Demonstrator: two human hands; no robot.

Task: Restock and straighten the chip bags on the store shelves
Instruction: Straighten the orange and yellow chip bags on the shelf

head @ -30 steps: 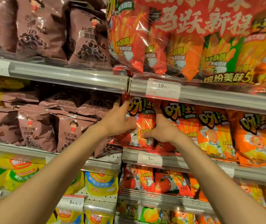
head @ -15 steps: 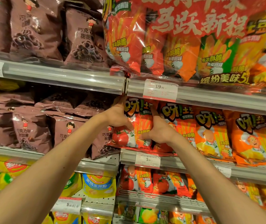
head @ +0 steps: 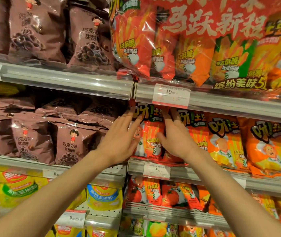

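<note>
A red chip bag [head: 151,134] stands upright at the left end of the middle shelf's orange-red row. My left hand [head: 119,139] lies flat against its left side, fingers stretched and apart, fingertips by the bag's top corner. My right hand [head: 175,137] rests on its right side with fingers extended upward, partly covering the neighbouring red bag [head: 196,132]. Neither hand grips the bag. More orange bags [head: 225,144] continue to the right.
Brown chocolate-ring bags [head: 71,142] fill the middle shelf on the left, some lying flat. The upper shelf rail [head: 230,103] with a 19.90 price tag [head: 170,94] sits just above my fingertips. Large red multipacks [head: 170,40] hang above. Yellow bags [head: 102,197] and small red bags [head: 153,194] sit below.
Both hands have let go of the red bag's sides and opened flat against it, fingers reaching up to the shelf rail. The bag now stands straighter on the shelf.
</note>
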